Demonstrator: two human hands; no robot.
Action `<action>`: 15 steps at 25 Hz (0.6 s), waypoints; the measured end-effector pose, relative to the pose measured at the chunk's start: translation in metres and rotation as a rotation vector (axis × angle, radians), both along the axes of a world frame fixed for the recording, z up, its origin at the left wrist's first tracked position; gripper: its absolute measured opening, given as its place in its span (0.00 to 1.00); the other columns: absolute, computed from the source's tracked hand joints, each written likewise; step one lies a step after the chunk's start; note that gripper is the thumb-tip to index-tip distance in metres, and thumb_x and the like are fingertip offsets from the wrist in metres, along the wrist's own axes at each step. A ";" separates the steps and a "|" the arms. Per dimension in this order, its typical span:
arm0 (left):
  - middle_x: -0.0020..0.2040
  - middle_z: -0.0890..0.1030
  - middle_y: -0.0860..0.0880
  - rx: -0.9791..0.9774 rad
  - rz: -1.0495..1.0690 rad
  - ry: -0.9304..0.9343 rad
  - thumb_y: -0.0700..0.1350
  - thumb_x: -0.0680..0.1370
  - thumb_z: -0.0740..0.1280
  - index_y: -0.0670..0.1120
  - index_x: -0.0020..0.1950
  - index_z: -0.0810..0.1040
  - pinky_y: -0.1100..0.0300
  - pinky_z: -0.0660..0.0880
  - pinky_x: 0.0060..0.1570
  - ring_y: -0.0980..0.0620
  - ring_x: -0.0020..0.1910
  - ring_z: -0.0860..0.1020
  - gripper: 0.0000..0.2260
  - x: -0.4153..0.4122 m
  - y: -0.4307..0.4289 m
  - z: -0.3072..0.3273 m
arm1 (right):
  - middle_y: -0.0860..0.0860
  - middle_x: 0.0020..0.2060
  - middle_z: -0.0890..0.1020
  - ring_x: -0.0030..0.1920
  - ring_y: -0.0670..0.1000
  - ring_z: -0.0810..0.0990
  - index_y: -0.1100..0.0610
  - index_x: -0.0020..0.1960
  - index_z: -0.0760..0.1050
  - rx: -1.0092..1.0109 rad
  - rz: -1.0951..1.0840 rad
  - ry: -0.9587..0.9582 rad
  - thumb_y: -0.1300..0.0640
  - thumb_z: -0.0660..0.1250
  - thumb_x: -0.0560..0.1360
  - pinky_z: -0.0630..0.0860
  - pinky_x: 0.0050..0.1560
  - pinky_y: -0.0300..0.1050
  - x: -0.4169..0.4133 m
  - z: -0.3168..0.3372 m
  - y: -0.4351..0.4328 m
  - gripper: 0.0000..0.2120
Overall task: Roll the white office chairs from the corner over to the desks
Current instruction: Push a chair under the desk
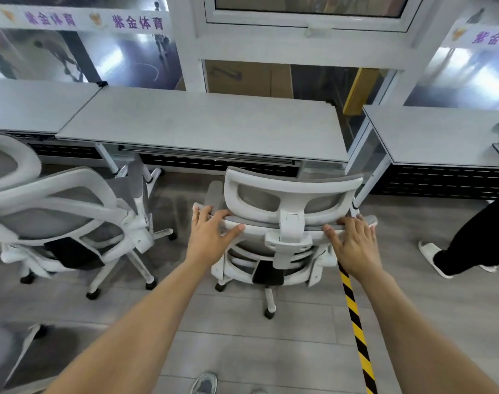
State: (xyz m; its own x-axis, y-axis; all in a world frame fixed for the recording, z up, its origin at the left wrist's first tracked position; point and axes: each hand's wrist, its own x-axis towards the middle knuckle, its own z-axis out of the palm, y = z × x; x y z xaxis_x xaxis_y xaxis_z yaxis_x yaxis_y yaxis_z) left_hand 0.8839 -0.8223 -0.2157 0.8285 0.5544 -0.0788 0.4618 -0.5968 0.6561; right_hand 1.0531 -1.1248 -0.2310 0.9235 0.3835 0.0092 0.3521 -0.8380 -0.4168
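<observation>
Two chairs stand at the desk [203,123]: left chair [72,177] askew, centre chair [292,194] not yet tucked in, its backrest gripped by left hand [211,237] and right hand [356,245].

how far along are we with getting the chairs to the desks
Done: one white chair stands by the left desk. In hand: left hand and right hand grip the back of the second chair, facing the middle desk, not yet tucked in. Left: the right desk shows no chair, and a blurred chair at the bottom left likely needs moving.
</observation>
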 end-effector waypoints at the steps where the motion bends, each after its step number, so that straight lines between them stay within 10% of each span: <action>1: 0.79 0.59 0.48 0.000 0.006 0.006 0.68 0.75 0.65 0.57 0.69 0.72 0.43 0.57 0.75 0.47 0.81 0.42 0.26 0.001 -0.002 0.000 | 0.55 0.72 0.68 0.80 0.55 0.53 0.53 0.69 0.68 -0.001 0.000 0.000 0.31 0.51 0.79 0.45 0.79 0.59 0.002 0.000 0.000 0.31; 15: 0.76 0.63 0.50 0.057 0.060 0.027 0.67 0.73 0.67 0.60 0.63 0.74 0.43 0.62 0.74 0.47 0.78 0.56 0.22 -0.035 0.028 0.001 | 0.53 0.69 0.71 0.80 0.55 0.52 0.56 0.66 0.69 0.056 -0.005 -0.021 0.32 0.50 0.80 0.44 0.79 0.63 -0.045 0.002 0.035 0.30</action>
